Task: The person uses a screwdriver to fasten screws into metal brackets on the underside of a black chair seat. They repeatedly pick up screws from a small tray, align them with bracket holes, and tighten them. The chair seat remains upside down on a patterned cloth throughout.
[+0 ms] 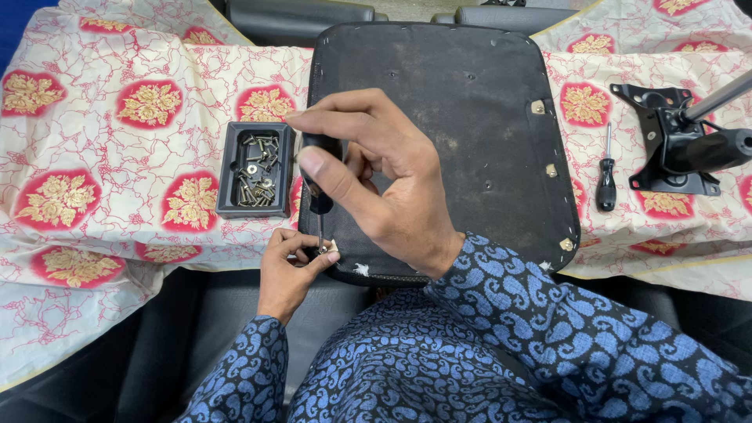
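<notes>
On the floral-clothed tabletop (117,157), my right hand (384,180) grips the upright screwdriver (317,184) directly above the seat-corner bracket (330,246) my left hand (286,270) pinches

The right hand (376,176) was raised and curled, thumb and fingers closed around a dark grip, its wrist bent back toward a blue patterned sleeve. Just below it, the left hand (288,266) sat lower and smaller in view, its thumb and forefinger pinched together at the tips, forearm sleeved alike.
</notes>
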